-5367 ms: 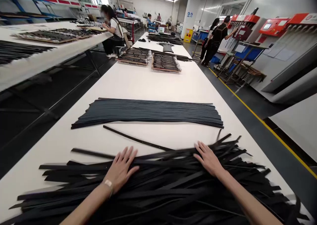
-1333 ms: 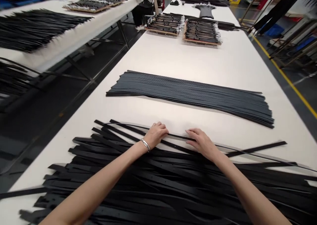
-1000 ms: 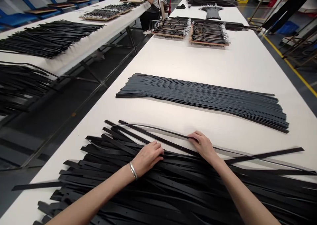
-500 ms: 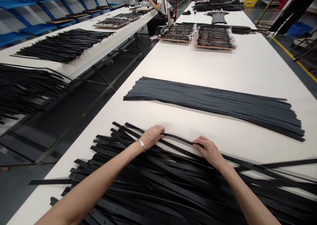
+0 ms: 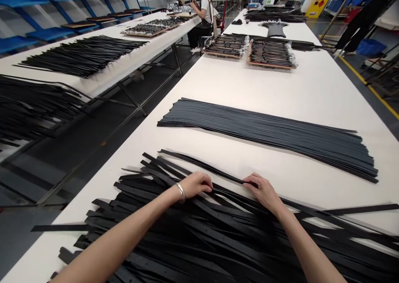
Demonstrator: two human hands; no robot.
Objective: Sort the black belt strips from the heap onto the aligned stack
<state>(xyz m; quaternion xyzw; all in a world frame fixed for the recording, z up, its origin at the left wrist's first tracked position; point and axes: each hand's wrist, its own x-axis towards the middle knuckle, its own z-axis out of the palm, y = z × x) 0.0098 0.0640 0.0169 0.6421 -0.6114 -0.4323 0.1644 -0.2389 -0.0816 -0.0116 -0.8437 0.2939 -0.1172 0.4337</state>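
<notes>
Several long, flat black straps (image 5: pixel 199 241), some with small punched holes, lie in a loose heap across the front of the table. My left hand (image 5: pixel 196 185), with a silver bracelet at the wrist, has thumb and fingers pinched on a strap at the heap's far side. To its right, my right hand (image 5: pixel 262 190) grips another strap (image 5: pixel 202 163) that runs out leftward along the far edge of the heap. Beyond both hands lies a neat flat row of dark straps (image 5: pixel 264 131), side by side and apart from the heap.
Farther up the white table (image 5: pixel 249 81) sit two boards of bundled black pieces (image 5: pixel 272 53). The neighbouring table at left bears more black strips (image 5: pixel 84 56). A person (image 5: pixel 204 15) sits at it in the background. Blue racks (image 5: pixel 50 33) stand along the left.
My left hand has left the strap it shared with my right hand and moved nearer me, onto another strap. My right hand keeps its grip in nearly the same place.
</notes>
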